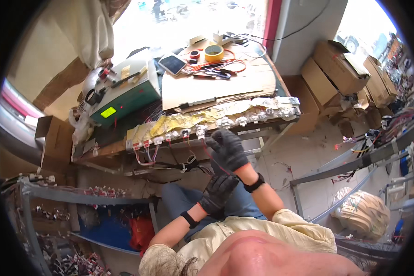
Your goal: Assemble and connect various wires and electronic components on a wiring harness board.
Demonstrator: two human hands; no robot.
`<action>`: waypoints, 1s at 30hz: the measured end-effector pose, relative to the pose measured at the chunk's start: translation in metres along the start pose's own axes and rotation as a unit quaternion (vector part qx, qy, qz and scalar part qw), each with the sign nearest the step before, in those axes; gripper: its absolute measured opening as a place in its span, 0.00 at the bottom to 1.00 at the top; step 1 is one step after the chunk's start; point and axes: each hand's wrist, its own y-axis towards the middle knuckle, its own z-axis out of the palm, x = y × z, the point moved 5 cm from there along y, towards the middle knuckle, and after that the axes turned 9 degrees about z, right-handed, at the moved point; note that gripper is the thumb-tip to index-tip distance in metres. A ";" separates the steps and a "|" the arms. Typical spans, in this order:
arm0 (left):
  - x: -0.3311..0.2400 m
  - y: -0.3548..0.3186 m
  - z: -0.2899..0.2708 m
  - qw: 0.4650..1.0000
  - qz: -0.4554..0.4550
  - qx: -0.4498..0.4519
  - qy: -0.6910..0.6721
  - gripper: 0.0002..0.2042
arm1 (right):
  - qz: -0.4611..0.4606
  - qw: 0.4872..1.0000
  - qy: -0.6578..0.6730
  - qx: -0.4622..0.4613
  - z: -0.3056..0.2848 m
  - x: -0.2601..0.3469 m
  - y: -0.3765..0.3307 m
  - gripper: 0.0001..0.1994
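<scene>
So we've got the right gloved hand (228, 151) just below the row of white connectors on the bench edge, and the left gloved hand (218, 193) lower down, near the lap. Fingers look curled on both, but we honestly can't tell if either is pinching the thin red wire (205, 146), which hangs from a white connector (200, 132) toward them. Our worry: a hard tug could pop it loose, or slack could snag the black cable bundle (185, 166) hanging nearby.
</scene>
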 end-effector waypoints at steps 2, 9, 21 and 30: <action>0.009 0.033 0.021 1.000 -0.014 0.016 0.005 0.13 | 0.094 0.977 0.087 0.171 -0.039 -0.003 -0.020 0.11; 0.012 0.066 0.067 0.900 -0.083 0.416 -0.101 0.12 | 0.339 0.713 0.455 0.411 -0.012 -0.085 -0.202 0.15; 0.024 -0.001 -0.057 0.775 -0.161 0.278 -0.544 0.16 | -0.153 0.972 0.072 0.163 -0.033 -0.022 -0.171 0.13; 0.063 0.021 0.003 0.802 -0.304 0.347 -0.378 0.13 | -0.056 0.951 0.105 0.285 0.030 0.017 -0.200 0.14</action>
